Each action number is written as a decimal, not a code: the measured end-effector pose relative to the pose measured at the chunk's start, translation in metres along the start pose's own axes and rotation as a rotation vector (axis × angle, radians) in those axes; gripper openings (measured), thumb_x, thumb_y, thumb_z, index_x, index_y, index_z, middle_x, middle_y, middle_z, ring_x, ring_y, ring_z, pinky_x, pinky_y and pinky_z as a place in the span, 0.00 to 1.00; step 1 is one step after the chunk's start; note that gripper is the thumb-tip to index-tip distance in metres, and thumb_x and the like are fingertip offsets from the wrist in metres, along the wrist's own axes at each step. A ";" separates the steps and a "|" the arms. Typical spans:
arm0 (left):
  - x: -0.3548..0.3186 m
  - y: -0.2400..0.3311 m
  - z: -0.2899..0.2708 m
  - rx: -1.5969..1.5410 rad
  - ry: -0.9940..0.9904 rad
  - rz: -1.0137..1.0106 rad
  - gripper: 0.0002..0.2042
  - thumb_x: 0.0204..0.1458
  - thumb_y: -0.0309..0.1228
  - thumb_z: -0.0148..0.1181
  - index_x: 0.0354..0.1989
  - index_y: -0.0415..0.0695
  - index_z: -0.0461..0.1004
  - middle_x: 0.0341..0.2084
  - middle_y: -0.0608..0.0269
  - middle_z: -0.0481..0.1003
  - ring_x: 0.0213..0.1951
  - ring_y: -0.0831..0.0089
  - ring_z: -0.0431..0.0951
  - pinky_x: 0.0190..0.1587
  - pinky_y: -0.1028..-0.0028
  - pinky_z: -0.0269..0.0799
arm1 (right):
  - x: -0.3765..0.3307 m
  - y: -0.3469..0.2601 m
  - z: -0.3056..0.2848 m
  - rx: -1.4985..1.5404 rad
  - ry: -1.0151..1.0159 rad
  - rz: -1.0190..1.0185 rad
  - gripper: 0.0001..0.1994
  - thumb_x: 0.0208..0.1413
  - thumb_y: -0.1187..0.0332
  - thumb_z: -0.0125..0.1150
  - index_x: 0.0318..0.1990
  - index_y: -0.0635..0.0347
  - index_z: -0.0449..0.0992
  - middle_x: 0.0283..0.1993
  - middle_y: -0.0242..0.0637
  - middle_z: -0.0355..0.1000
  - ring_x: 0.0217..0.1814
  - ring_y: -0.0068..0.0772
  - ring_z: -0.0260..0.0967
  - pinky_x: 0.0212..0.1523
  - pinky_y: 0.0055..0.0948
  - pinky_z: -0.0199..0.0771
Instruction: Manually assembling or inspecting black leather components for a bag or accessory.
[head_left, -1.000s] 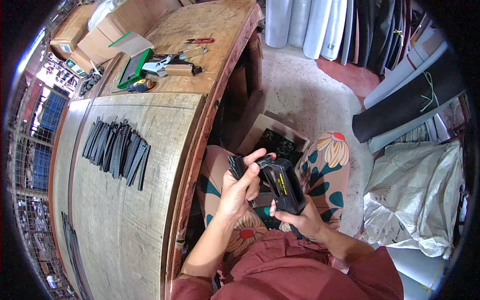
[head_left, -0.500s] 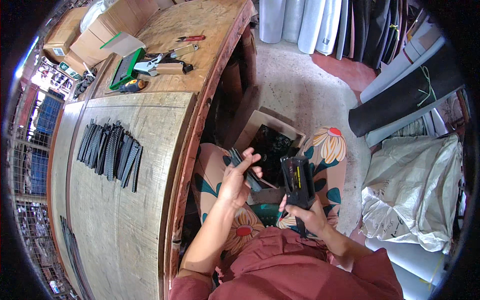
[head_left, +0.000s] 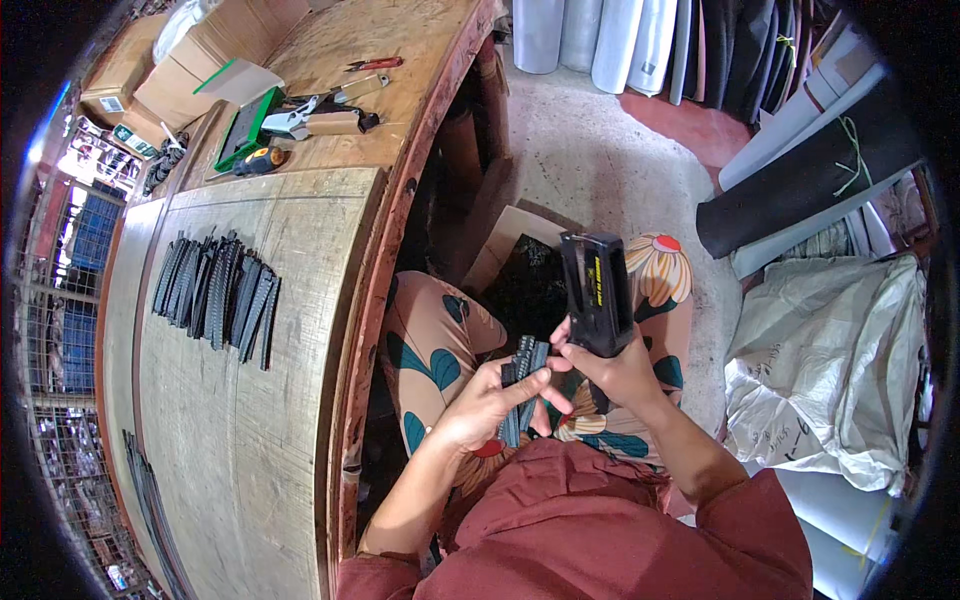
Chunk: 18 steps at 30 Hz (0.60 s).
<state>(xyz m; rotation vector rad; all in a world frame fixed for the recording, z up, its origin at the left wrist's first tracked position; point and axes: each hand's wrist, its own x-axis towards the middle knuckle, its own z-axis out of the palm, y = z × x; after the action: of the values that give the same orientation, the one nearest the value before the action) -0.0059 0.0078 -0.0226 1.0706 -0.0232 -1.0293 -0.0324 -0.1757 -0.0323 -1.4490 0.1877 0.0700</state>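
Note:
My left hand (head_left: 482, 408) is closed around a small bunch of dark grey ridged strips (head_left: 528, 356), thumb across them, above my lap. A black box-shaped tool with yellow lettering (head_left: 598, 290) stands up from my right hand (head_left: 615, 372), whose fingers are wrapped around its lower part. The tips of my right hand come close to the upper end of the strips; whether they touch I cannot tell. Below the hands, a cardboard box (head_left: 494, 246) with black, shiny contents is partly hidden by the tool and my knee. On the bench to the left lies a pile of similar strips (head_left: 214, 298).
The wooden bench (head_left: 290, 400) runs along my left, its edge beside my knee. Farther back on it are a green tray (head_left: 268, 108), a screwdriver (head_left: 262, 160) and red-handled pliers (head_left: 375, 64). Material rolls (head_left: 800, 200) and a white sack (head_left: 815, 350) stand at right.
My left hand has come down toward my lap with the strips, turning them toward me. My right hand has raised the black tool, and the two hands are nearer each other.

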 end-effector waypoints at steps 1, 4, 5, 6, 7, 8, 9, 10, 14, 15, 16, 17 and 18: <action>-0.002 0.001 0.002 0.039 -0.026 -0.008 0.14 0.60 0.34 0.48 0.46 0.35 0.69 0.31 0.52 0.78 0.22 0.74 0.77 0.28 0.77 0.73 | 0.001 -0.001 0.001 0.001 0.001 0.000 0.07 0.47 0.76 0.62 0.35 0.65 0.73 0.32 0.32 0.74 0.34 0.23 0.72 0.37 0.26 0.72; 0.000 -0.001 0.003 0.116 -0.044 0.033 0.15 0.58 0.38 0.52 0.41 0.36 0.70 0.28 0.49 0.77 0.20 0.73 0.76 0.25 0.76 0.73 | 0.003 -0.002 0.005 -0.065 -0.045 0.016 0.08 0.45 0.74 0.64 0.34 0.64 0.74 0.31 0.32 0.73 0.33 0.22 0.71 0.36 0.25 0.72; 0.000 -0.002 0.003 0.149 -0.078 0.036 0.15 0.59 0.38 0.51 0.42 0.36 0.69 0.28 0.49 0.77 0.21 0.72 0.77 0.26 0.75 0.74 | 0.003 -0.002 0.005 -0.065 -0.043 0.017 0.08 0.45 0.74 0.64 0.34 0.64 0.74 0.31 0.32 0.73 0.33 0.22 0.71 0.36 0.25 0.72; -0.001 -0.002 0.005 0.148 -0.079 0.035 0.15 0.59 0.38 0.51 0.42 0.36 0.69 0.28 0.49 0.77 0.21 0.72 0.77 0.26 0.75 0.74 | 0.003 -0.003 0.005 -0.082 -0.041 -0.004 0.08 0.45 0.74 0.63 0.33 0.64 0.73 0.31 0.32 0.73 0.33 0.22 0.71 0.35 0.25 0.71; -0.003 -0.001 0.008 0.071 -0.017 0.015 0.16 0.59 0.39 0.49 0.43 0.35 0.69 0.29 0.49 0.77 0.23 0.70 0.78 0.28 0.74 0.75 | 0.004 -0.002 0.005 -0.096 -0.040 -0.026 0.07 0.45 0.75 0.63 0.33 0.64 0.73 0.30 0.32 0.73 0.32 0.22 0.70 0.35 0.25 0.71; -0.004 -0.001 0.010 -0.007 0.046 -0.005 0.17 0.60 0.39 0.47 0.43 0.35 0.69 0.31 0.49 0.77 0.25 0.69 0.79 0.30 0.73 0.77 | 0.004 -0.002 0.004 -0.096 -0.039 -0.024 0.07 0.45 0.75 0.63 0.33 0.64 0.73 0.30 0.32 0.73 0.32 0.22 0.70 0.35 0.25 0.71; -0.002 -0.005 0.009 -0.008 0.045 -0.007 0.17 0.60 0.39 0.47 0.43 0.35 0.69 0.31 0.49 0.77 0.25 0.69 0.79 0.30 0.73 0.77 | 0.005 -0.002 0.002 -0.075 -0.002 -0.063 0.08 0.45 0.75 0.63 0.34 0.64 0.73 0.31 0.32 0.73 0.32 0.22 0.70 0.34 0.25 0.71; 0.000 -0.011 0.005 -0.095 0.137 0.060 0.17 0.61 0.39 0.45 0.43 0.34 0.69 0.34 0.48 0.77 0.28 0.67 0.79 0.32 0.72 0.78 | 0.006 -0.002 0.002 -0.054 0.031 -0.103 0.08 0.45 0.76 0.63 0.35 0.64 0.73 0.31 0.32 0.73 0.32 0.22 0.70 0.34 0.24 0.71; -0.005 -0.026 -0.014 -0.298 0.313 0.033 0.17 0.61 0.40 0.45 0.42 0.36 0.69 0.24 0.62 0.72 0.19 0.77 0.71 0.20 0.79 0.67 | 0.011 -0.012 -0.004 0.045 0.082 -0.105 0.09 0.45 0.79 0.62 0.36 0.64 0.73 0.33 0.31 0.72 0.34 0.20 0.69 0.36 0.22 0.70; -0.007 -0.029 -0.019 -0.356 0.269 -0.012 0.16 0.61 0.41 0.46 0.42 0.38 0.70 0.17 0.68 0.68 0.14 0.81 0.65 0.15 0.81 0.60 | 0.013 -0.012 -0.006 0.059 0.090 -0.122 0.09 0.45 0.79 0.62 0.36 0.63 0.73 0.33 0.31 0.72 0.35 0.20 0.69 0.37 0.22 0.70; -0.008 -0.026 -0.011 -0.344 0.299 -0.116 0.17 0.60 0.43 0.46 0.41 0.40 0.70 0.12 0.74 0.57 0.12 0.86 0.53 0.12 0.84 0.46 | 0.014 -0.013 -0.007 0.071 0.098 -0.140 0.09 0.46 0.80 0.62 0.36 0.63 0.73 0.33 0.30 0.72 0.36 0.19 0.69 0.38 0.22 0.70; -0.009 -0.033 -0.017 -0.438 0.149 -0.191 0.18 0.60 0.46 0.44 0.40 0.42 0.71 0.10 0.74 0.56 0.12 0.87 0.53 0.11 0.85 0.45 | 0.015 -0.013 -0.008 0.071 0.099 -0.140 0.09 0.46 0.80 0.62 0.36 0.63 0.73 0.33 0.30 0.72 0.36 0.19 0.69 0.38 0.22 0.70; -0.011 -0.033 -0.014 -0.516 0.046 -0.205 0.17 0.60 0.45 0.46 0.40 0.42 0.70 0.11 0.74 0.55 0.12 0.87 0.51 0.11 0.85 0.46 | 0.015 -0.014 -0.008 0.075 0.099 -0.136 0.09 0.46 0.80 0.61 0.37 0.63 0.73 0.33 0.30 0.72 0.36 0.20 0.69 0.38 0.22 0.70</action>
<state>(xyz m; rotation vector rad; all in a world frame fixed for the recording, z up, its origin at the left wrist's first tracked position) -0.0276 0.0224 -0.0487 0.6312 0.3785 -1.1140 -0.0159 -0.1862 -0.0223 -1.3879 0.1707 -0.1189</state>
